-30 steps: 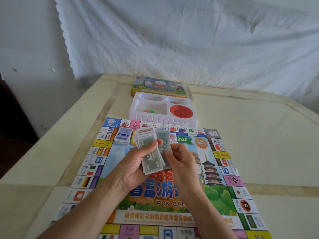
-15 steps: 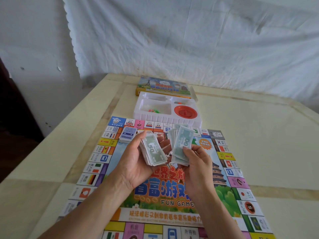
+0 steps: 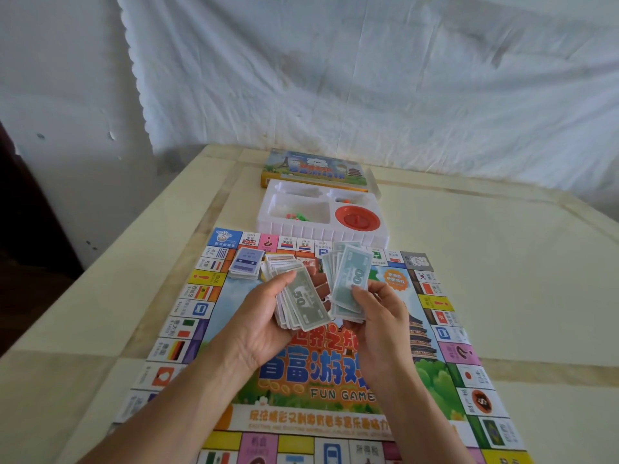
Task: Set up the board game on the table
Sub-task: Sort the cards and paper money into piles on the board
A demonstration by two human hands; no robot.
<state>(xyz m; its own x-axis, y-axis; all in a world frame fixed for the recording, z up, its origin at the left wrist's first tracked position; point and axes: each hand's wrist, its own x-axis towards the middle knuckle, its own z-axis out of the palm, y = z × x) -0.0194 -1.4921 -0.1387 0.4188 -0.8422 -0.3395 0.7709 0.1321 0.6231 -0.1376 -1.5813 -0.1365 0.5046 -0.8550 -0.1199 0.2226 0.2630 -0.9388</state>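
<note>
Cream table is carrying the board, and both hands are hovering over its middle. Left hand is cupping the 50s stack, right hand is pinching the fanned notes just beside it, long edges pointing away toward the tray.

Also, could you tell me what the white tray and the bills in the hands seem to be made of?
The white tray looks like thin moulded plastic, faintly glossy: ribbed walls, rounded compartments. The bills look like thin matte printed paper: they fan out and flex in the left hand and right hand.
</note>
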